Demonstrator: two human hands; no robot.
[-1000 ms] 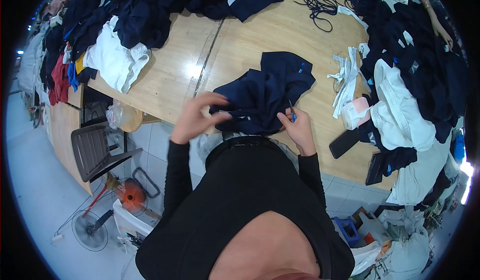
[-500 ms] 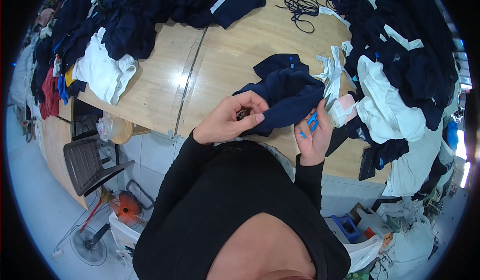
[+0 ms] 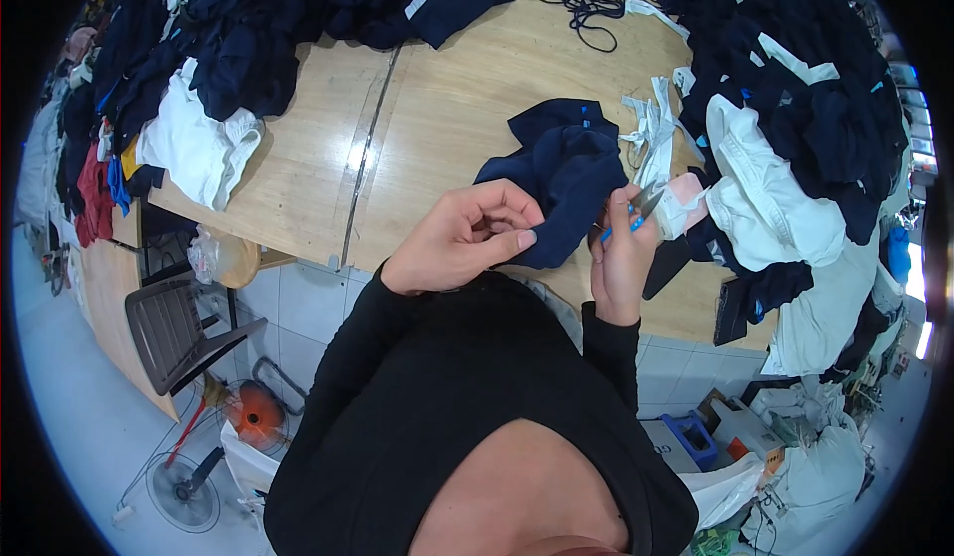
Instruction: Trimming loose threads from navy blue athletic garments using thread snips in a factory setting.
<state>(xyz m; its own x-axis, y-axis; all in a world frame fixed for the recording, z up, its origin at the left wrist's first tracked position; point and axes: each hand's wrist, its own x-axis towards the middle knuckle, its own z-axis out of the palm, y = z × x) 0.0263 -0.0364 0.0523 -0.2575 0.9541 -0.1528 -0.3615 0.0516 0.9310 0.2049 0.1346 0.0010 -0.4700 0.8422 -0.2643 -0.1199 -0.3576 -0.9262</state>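
Note:
A navy blue garment [image 3: 566, 173] lies bunched at the near edge of the wooden table [image 3: 437, 109]. My left hand [image 3: 465, 236] pinches its lower edge between thumb and fingers and lifts it toward me. My right hand [image 3: 624, 256] is closed around small blue-handled thread snips [image 3: 636, 213], whose metal blades point up beside the garment's right side. Both forearms wear black sleeves.
Heaps of dark and white clothes cover the table's left [image 3: 189, 99], back and right [image 3: 795, 139]. A black cord [image 3: 586, 0] coils at the back. White fabric strips [image 3: 656, 129] lie right of the garment. A grey chair [image 3: 174, 327] and an orange fan [image 3: 253, 412] stand below left.
Both hands have risen toward me with the garment's edge. The right hand now shows the blue snips held upright. The view has shifted slightly left.

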